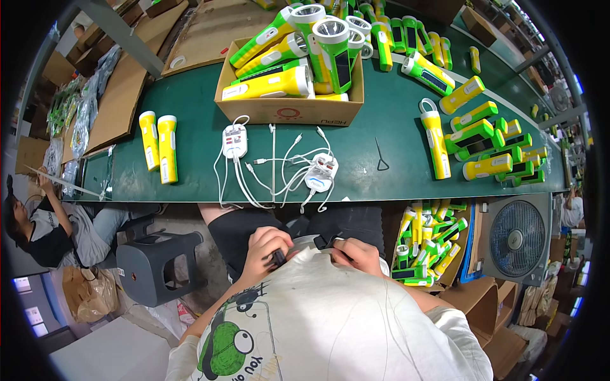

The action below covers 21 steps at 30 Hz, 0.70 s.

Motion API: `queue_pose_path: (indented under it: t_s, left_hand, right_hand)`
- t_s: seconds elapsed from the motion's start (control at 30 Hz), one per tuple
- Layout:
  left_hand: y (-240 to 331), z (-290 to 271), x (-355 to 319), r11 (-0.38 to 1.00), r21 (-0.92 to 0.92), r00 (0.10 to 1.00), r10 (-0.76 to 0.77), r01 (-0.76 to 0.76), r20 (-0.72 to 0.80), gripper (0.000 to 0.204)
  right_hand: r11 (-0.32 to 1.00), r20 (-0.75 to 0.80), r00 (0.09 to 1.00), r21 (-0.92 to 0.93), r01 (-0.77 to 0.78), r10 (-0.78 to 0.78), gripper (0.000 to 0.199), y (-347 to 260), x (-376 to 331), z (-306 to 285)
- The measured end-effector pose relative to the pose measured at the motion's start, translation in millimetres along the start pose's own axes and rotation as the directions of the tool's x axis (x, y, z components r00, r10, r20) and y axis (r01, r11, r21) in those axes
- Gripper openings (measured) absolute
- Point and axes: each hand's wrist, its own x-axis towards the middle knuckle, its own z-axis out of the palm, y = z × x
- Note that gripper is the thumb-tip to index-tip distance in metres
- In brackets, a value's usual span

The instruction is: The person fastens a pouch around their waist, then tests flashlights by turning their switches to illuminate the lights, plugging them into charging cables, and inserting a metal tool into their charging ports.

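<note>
Your left hand (267, 247) is at your lap, fingers curled in around a small black piece (278, 257) whose lower end is hidden. Your right hand (359, 255) lies across from it, next to a dark strip (325, 242); your shirt (318, 305) covers part of that hand, so I can't tell whether you're pinching the strip (what either dark thing is, I can't make out). Beyond your knees, two white cable hubs (321, 173) sit on the worktop (203, 152), their leads too tangled to trace. Further out stands a carton (248, 109) heaped with flashlights (267, 84), the lower ones buried. To your left, a seated person (57, 222) is partly cut off by the dark rim.
</note>
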Motion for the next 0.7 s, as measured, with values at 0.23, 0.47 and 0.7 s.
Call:
queue_pose_path:
  t_s: [0.23, 0.47, 0.7]
  left_hand:
    - [-14, 7, 0, 0.62, -0.712, 0.944, -0.193, 0.329, 0.268, 0.036]
    - [-23, 13, 5, 0.383, -0.879, 0.953, -0.215, 0.285, 0.215, 0.027]
    - [-48, 27, -4, 0.37, -0.842, 0.914, -0.258, 0.393, 0.313, 0.015]
  right_hand:
    - [0.961, -0.145, 0.975, 0.245, -0.131, 0.17, 0.025, 7, -5, 12]
    - [0.93, 0.032, 0.973, 0.287, -0.228, 0.229, 0.02, 0, 7, 3]
    - [0.895, 0.352, 0.913, 0.311, -0.321, 0.205, 0.02, 21, 32, 3]
